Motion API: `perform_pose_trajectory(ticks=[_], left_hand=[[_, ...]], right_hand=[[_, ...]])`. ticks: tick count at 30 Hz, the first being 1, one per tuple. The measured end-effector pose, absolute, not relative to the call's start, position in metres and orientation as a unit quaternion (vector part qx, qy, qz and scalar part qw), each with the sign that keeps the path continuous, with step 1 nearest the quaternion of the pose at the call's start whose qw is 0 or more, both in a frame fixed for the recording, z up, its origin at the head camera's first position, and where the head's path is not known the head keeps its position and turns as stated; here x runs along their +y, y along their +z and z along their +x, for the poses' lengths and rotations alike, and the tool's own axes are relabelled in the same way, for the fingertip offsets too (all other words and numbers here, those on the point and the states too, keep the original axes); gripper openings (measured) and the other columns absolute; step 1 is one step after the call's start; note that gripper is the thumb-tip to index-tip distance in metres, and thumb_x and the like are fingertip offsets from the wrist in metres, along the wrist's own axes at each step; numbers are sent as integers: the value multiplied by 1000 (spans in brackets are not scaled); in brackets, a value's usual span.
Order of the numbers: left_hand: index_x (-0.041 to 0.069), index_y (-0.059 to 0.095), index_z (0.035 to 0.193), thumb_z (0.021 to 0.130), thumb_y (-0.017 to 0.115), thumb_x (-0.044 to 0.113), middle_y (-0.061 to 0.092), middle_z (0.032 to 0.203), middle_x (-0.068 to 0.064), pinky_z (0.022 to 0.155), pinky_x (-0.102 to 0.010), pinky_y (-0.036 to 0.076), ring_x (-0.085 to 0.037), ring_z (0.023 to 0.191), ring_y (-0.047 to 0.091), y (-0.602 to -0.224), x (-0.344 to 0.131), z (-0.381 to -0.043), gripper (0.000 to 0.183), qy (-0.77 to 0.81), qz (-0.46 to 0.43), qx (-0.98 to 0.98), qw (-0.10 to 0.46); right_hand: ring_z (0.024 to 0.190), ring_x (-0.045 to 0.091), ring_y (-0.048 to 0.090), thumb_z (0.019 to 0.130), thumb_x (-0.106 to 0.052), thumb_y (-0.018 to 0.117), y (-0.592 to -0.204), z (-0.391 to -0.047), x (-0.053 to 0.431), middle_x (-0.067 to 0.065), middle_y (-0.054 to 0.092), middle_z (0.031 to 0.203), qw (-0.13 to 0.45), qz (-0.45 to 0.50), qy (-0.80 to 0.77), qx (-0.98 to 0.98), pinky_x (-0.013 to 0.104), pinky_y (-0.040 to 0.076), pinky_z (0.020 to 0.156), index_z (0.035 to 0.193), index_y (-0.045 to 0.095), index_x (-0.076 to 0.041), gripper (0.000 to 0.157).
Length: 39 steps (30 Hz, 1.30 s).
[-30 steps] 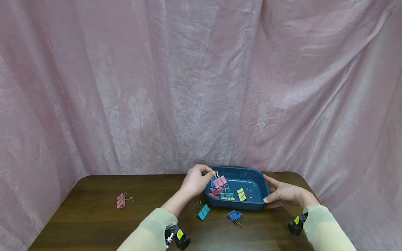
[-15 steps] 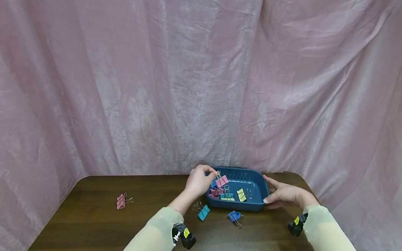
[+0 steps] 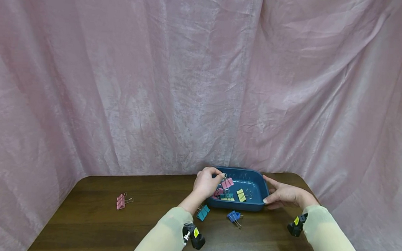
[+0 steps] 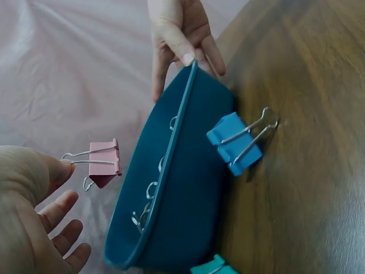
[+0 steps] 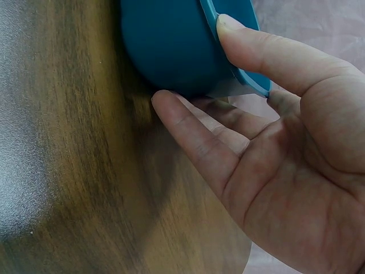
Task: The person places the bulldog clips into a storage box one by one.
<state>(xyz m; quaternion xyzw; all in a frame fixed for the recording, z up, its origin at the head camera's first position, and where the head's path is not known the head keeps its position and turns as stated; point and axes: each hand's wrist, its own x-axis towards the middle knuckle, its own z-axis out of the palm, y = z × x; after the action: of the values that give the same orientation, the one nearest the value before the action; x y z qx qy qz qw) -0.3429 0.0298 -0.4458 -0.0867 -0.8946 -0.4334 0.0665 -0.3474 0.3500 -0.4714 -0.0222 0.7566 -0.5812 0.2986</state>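
Between thumb and finger, my left hand (image 3: 207,184) pinches a pink binder clip (image 3: 227,183) by its wire handle, over the left part of a blue plastic tray (image 3: 239,205). In the left wrist view the clip's pink body (image 4: 104,162) points toward the tray, and the other fingers are spread apart from it. My right hand (image 3: 284,193) holds the tray's right end; in the right wrist view its thumb (image 5: 256,48) lies on the rim and the fingers are at the end wall. Inside the tray are several clips, including a yellow binder clip (image 3: 241,195).
A teal binder clip (image 3: 203,212) and a blue binder clip (image 3: 233,216) lie on the wooden table (image 3: 154,207) in front of the tray. Farther left lies another pink binder clip (image 3: 121,201). A pink curtain (image 3: 189,82) hangs behind the table.
My left hand has moved right with the pink binder clip, farther over the tray. Its wrist now partly covers the teal clip on the table. The right hand and tray stay almost still.
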Motion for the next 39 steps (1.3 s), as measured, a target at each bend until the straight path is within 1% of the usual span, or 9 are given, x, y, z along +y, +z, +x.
perform_pose_trajectory(ticks=[5,9,12,16,18,19,22,32,39], left_hand=[[24,81,98,98,70,33,71,110,4,83,-41,51,-26,104,57,-450,39,-343,15,-438,-106,-891,54],[24,80,114,98,70,36,69,125,1,90,-44,51,-29,111,55,-453,40,-339,22,-439,-128,-889,32],[24,74,128,98,69,38,61,138,-4,90,-45,53,-32,112,57,-453,38,-337,33,-446,-133,-885,19],[24,70,134,98,69,41,59,141,-6,93,-47,52,-34,117,56,-451,34,-338,40,-450,-136,-882,27],[25,69,135,97,69,41,59,141,-6,98,-50,49,-36,125,52,-450,32,-339,41,-449,-140,-882,31],[25,69,135,97,69,41,59,141,-6,101,-52,46,-36,129,47,-450,31,-338,41,-444,-143,-884,35],[25,68,137,97,69,41,59,142,-6,105,-54,43,-37,133,45,-449,28,-338,43,-447,-150,-881,33],[21,67,138,97,69,41,59,141,-7,105,-56,42,-37,133,46,-445,12,-334,46,-445,-164,-879,35],[18,66,138,97,69,43,58,142,-7,105,-56,42,-37,134,45,-443,-6,-333,48,-452,-158,-877,42]], right_hand=[[123,41,59,86,4,78,-472,-348,350,42,10,159,295,-15,-582,758,58,48,99,165,-6,-21,118],[123,41,59,86,4,78,-472,-348,349,41,12,159,293,-13,-583,758,58,49,99,165,-5,-21,117],[123,41,59,86,4,77,-472,-349,350,41,12,159,294,-15,-585,756,58,49,99,165,-5,-22,117],[124,41,59,88,4,75,-470,-350,352,42,9,159,297,-25,-583,756,57,49,98,165,-8,-20,115],[124,41,59,88,4,75,-470,-350,353,43,9,159,298,-29,-582,756,57,49,99,165,-9,-20,116],[124,41,59,88,4,75,-470,-350,353,43,9,159,299,-29,-581,756,57,49,99,165,-9,-19,116],[123,40,59,87,3,77,-471,-350,353,43,9,159,302,-31,-579,757,58,49,99,164,-9,-19,117],[126,43,57,88,5,75,-473,-352,354,44,10,158,301,-32,-578,758,59,47,100,164,-10,-18,117],[122,40,60,86,5,76,-470,-351,353,44,13,157,295,-22,-570,767,58,48,99,164,-9,-18,118]])
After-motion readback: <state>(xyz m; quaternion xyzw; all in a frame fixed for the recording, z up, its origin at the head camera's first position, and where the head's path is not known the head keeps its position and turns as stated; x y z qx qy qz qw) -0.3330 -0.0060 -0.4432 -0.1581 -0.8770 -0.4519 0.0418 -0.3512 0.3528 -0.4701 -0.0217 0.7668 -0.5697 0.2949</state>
